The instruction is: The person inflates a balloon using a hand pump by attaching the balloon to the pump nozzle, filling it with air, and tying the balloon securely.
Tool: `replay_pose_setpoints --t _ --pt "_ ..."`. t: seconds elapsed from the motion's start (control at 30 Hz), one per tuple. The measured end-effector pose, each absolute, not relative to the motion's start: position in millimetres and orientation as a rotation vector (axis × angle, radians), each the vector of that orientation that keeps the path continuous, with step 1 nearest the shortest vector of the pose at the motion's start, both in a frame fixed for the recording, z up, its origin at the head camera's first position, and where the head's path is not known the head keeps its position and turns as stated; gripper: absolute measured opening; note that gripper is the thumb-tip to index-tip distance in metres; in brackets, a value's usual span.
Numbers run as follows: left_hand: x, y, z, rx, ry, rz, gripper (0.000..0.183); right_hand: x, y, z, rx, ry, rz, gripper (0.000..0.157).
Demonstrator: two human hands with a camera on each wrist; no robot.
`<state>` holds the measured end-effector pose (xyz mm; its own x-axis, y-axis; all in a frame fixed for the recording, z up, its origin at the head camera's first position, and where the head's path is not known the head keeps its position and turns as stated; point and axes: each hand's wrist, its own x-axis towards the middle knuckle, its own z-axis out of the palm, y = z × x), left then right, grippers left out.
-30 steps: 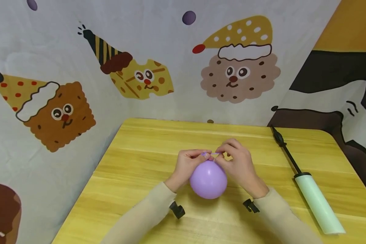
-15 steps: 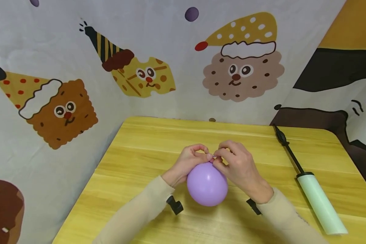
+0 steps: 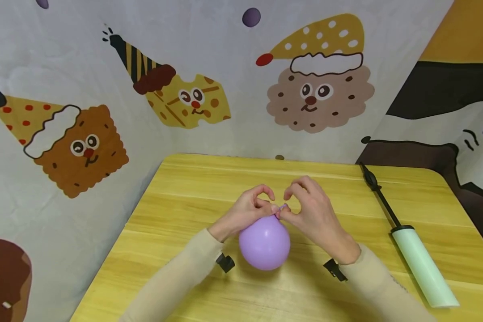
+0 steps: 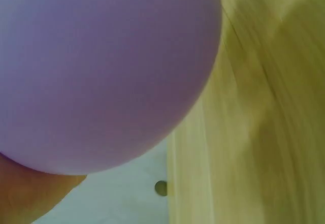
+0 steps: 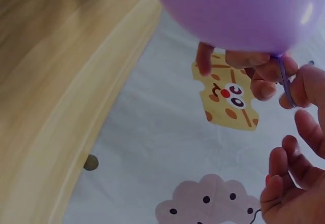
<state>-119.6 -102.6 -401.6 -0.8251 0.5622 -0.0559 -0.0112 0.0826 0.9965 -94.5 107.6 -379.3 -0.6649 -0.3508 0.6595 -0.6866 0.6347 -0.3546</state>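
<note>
An inflated purple balloon (image 3: 264, 243) hangs low over the table, its neck upward between the two hands. My left hand (image 3: 247, 209) pinches the base of the neck from the left, index finger arched away from the thumb. From the right, my right hand (image 3: 315, 217) holds the narrow neck end by its thumb, with the index finger curled above and apart. The right wrist view shows the stretched balloon neck (image 5: 285, 82) running between the fingertips of both hands. In the left wrist view the balloon (image 4: 111, 71) hides most of the left hand.
A balloon pump (image 3: 422, 266) with a pale green barrel and black rod lies on the right of the wooden table (image 3: 177, 214). Behind stands a cloth backdrop (image 3: 233, 147) printed with cartoon snacks. Black wrist straps (image 3: 225, 263) show below the sleeves.
The balloon has shifted slightly left and down. Both index fingers have lifted off the neck, and the right hand has shifted its hold there. The pump lies still.
</note>
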Motion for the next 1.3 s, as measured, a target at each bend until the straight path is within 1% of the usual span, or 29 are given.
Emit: replay_pose_setpoints --t 0.13,0.37,0.6,0.7,0.87,1.03,1.13,1.3 --pt "-121.6 -105.8 -399.9 0.596 1.915 1.751 0.021 -94.3 109.9 -378.0 0.799 -2.388 0.846 0.028" --pt "-122.5 -107.2 -395.7 0.794 1.808 1.676 0.019 -96.6 114.8 -371.9 0.771 -2.558 1.019 0.026" --pt "-121.6 -105.9 -396.9 0.965 1.715 1.617 0.014 -104.9 118.9 -371.6 0.782 -2.687 1.252 0.023" --pt "-120.0 -105.9 -400.3 0.984 1.646 1.678 0.018 -106.6 119.8 -372.2 0.798 -2.697 1.348 0.023" --pt "-118.3 -105.1 -404.0 1.014 1.627 1.782 0.032 -105.7 119.4 -370.5 0.764 -2.722 1.441 0.022" --pt "-118.4 -103.2 -405.6 0.962 1.702 1.857 0.037 -103.8 119.3 -366.6 0.7 -2.751 1.472 0.019" --pt "-119.1 -102.7 -408.4 0.912 1.689 1.888 0.041 -106.0 122.7 -364.0 0.741 -2.784 1.446 0.015" --pt "-119.5 -107.3 -416.5 0.788 1.698 1.983 0.045 -109.7 139.0 -361.4 0.814 -2.844 1.307 0.002"
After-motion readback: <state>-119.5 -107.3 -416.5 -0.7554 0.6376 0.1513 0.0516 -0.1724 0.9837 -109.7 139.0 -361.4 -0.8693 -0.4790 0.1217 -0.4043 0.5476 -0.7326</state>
